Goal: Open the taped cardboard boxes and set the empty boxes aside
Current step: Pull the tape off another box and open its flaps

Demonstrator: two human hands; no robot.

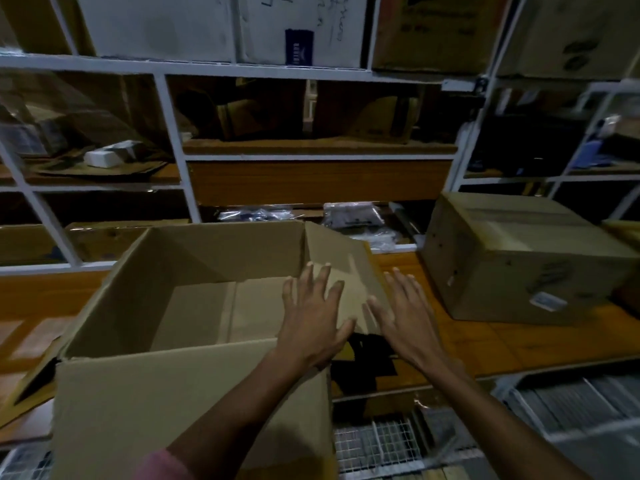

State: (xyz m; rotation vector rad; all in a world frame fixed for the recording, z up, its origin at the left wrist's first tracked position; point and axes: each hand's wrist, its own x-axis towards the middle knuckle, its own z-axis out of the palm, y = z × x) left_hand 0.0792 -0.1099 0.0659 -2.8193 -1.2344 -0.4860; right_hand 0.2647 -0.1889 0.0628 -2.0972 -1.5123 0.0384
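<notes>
Partly blurred hands (313,317) over open box (194,393)

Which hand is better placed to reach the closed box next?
Right, probably. The right hand hovers open past the open box's right flap, nearest the closed box on the right. The left hand lies over that flap, farther away.

Wooden shelf (485,344) bears open box (194,393), taped box (519,261).

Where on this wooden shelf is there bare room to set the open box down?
Bare wood shows left of the open box and on the wooden shelf before the closed box. Between the boxes, both hands crowd it.
</notes>
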